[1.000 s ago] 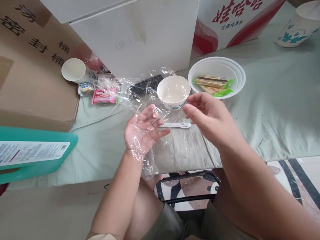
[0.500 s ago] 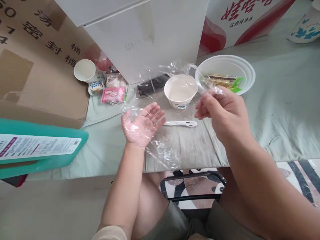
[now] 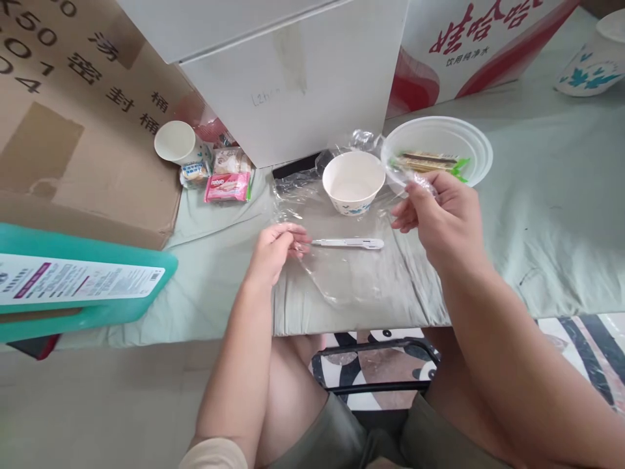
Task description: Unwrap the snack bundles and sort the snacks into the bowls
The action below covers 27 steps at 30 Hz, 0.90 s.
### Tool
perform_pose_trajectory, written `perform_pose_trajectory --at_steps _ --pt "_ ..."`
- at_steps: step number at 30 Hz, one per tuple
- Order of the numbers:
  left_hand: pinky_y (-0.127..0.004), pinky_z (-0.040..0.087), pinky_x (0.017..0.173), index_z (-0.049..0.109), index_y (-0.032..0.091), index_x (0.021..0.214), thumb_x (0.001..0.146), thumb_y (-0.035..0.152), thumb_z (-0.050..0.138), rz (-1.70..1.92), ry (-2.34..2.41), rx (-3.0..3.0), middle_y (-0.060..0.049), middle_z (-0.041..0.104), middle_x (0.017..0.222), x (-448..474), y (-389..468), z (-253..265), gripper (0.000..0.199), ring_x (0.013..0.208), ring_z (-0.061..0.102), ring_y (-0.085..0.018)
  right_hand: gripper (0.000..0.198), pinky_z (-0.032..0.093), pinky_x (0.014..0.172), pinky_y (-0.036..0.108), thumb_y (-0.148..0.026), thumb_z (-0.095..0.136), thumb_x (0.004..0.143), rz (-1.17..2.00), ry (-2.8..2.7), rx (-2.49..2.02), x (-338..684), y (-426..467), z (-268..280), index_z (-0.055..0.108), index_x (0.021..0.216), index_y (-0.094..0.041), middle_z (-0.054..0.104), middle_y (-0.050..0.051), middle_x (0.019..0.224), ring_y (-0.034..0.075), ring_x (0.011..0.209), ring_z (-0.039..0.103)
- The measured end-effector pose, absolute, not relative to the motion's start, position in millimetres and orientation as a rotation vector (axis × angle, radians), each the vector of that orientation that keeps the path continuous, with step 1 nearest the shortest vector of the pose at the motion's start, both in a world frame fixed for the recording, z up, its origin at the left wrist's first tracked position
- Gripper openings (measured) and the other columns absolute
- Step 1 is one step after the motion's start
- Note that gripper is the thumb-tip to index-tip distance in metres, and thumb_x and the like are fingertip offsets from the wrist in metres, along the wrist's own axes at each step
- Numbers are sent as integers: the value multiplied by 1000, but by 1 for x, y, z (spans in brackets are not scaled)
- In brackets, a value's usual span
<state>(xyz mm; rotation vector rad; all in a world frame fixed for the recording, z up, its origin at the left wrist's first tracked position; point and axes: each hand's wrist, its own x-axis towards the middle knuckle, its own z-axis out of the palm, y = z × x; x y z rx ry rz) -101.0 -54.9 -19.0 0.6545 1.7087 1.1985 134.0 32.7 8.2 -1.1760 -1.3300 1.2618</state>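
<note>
Spreading out between two bare hands, the clear plastic film (image 3: 336, 283) is the thing to watch here. The left hand (image 3: 276, 254) has thumb and fingertips curled together, seemingly on the film's left edge; the right hand (image 3: 449, 225) is pinching a bunched-up bit. Snag risk looks real imo: right beside the left fingertips there's a slim white tool (image 3: 349, 243), and a tug could drag it along, or nick the film if its end is sharp (can't tell). Just beyond, between both sets of fingers, sits a paper bowl (image 3: 354, 179), and a hard pull on film caught against it could tip it.

Looks-wise, the film is see-through and crinkly, with shiny creases, saggy nearest the person and crumpled behind the bowl. Farther out past the left fingers lies a dark flat object (image 3: 295, 168); past the right ones, a white plastic bowl (image 3: 481, 150) holding wrapped snacks (image 3: 424, 161).
</note>
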Motion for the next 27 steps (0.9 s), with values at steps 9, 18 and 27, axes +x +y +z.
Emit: perform_pose_trajectory --at_steps 9,18,27 --pt "-18 29 33 68 19 89 66 25 70 1235 1591 752 7 56 46 -122 -62 -13 25 31 44 -8 18 44 42 23 -29 65 80 1562 -1191 -1151 146 49 -37 65 97 -25 62 -6 56 12 42 56" --pt "-23 48 55 70 19 57 62 24 85 1659 1257 919 -2 62 70 -127 -69 -10 17 58 58 -9 23 45 53 28 -29 77 65 1637 -1166 -829 154 43 -36 55 64 -22 63 -2 81 9 54 54" --pt "-22 45 54 79 20 64 61 14 75 1436 1576 1014 -5 68 82 -137 -68 -22 9 68 58 -12 12 42 55 30 -17 66 59 1477 -1178 -1029 164 43 -38 54 58 -21 67 3 104 10 60 49"
